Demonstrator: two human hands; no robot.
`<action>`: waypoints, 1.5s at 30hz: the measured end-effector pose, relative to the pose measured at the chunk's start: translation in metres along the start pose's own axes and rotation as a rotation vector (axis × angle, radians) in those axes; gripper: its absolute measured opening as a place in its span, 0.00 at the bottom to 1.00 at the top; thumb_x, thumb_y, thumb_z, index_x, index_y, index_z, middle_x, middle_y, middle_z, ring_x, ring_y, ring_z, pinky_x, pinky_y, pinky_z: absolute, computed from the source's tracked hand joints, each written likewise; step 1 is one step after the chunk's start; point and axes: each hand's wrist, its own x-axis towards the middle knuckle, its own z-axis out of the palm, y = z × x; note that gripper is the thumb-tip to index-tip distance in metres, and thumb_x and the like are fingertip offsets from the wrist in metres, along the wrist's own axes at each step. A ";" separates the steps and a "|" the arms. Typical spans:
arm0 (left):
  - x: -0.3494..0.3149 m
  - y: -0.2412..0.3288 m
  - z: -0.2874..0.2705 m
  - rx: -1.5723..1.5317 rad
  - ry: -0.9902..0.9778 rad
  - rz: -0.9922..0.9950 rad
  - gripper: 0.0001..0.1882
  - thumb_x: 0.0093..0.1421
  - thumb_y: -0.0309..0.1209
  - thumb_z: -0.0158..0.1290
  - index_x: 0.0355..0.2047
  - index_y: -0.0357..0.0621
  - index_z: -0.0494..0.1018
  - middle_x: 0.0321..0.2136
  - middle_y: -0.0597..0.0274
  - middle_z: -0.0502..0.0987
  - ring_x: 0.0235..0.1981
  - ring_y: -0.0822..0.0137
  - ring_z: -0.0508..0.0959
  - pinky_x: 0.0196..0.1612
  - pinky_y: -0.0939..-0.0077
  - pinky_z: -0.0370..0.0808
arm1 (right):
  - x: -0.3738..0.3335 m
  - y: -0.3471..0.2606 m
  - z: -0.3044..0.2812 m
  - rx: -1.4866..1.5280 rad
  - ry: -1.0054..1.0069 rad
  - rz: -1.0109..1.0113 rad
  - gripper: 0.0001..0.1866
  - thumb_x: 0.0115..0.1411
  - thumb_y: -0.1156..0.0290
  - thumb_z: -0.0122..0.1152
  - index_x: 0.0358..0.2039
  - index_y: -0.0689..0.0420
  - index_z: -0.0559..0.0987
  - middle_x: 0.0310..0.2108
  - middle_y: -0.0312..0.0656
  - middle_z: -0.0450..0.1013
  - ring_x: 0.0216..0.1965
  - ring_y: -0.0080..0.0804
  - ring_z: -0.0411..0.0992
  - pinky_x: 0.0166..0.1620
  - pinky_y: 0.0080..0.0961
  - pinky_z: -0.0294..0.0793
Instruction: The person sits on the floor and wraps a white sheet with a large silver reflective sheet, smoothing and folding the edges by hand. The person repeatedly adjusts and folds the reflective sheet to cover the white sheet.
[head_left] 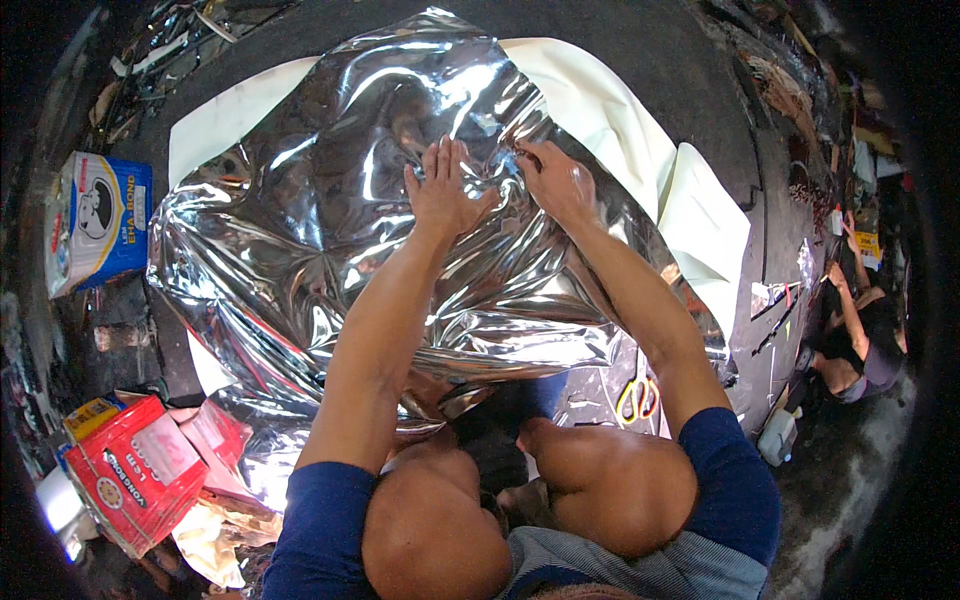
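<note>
A large sheet of shiny silver foil film [360,150] lies crumpled over a white sheet [600,110], whose edges show beyond it at the far side and on the right. My left hand [446,190] rests flat on the foil with its fingers spread. Just right of it, my right hand [556,180] bends its fingers down at the foil, thumb and fingertips drawn together on a crease. The foil's near edge bunches up close to my knees. Scissors with yellow and red handles [637,398] lie by my right knee, beside the foil.
At the left stands a blue and white tin [100,225]. Nearer on the left is a red carton [140,475] with crumpled brown paper [220,540] beside it. Another person [855,330] sits at the far right. Scraps litter the dark floor [640,45] around the edges.
</note>
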 end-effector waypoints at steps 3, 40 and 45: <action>0.002 0.000 0.004 0.007 0.006 0.009 0.62 0.52 0.77 0.40 0.74 0.48 0.38 0.75 0.60 0.37 0.75 0.58 0.38 0.71 0.36 0.38 | 0.025 0.021 0.034 0.081 0.077 -0.031 0.17 0.64 0.59 0.55 0.46 0.55 0.81 0.40 0.49 0.77 0.40 0.51 0.76 0.46 0.44 0.76; -0.007 0.005 -0.011 -0.007 -0.030 -0.017 0.57 0.57 0.73 0.39 0.74 0.47 0.37 0.75 0.65 0.36 0.75 0.62 0.36 0.73 0.45 0.34 | 0.038 0.038 0.028 0.214 -0.158 -0.046 0.16 0.55 0.63 0.60 0.39 0.61 0.74 0.34 0.57 0.75 0.39 0.56 0.75 0.44 0.45 0.73; -0.006 0.003 -0.007 -0.005 -0.011 -0.007 0.58 0.57 0.73 0.39 0.74 0.47 0.37 0.75 0.64 0.36 0.75 0.61 0.36 0.73 0.44 0.34 | 0.030 0.037 0.019 0.271 -0.081 -0.133 0.14 0.55 0.65 0.60 0.36 0.62 0.74 0.29 0.53 0.73 0.33 0.55 0.73 0.40 0.44 0.72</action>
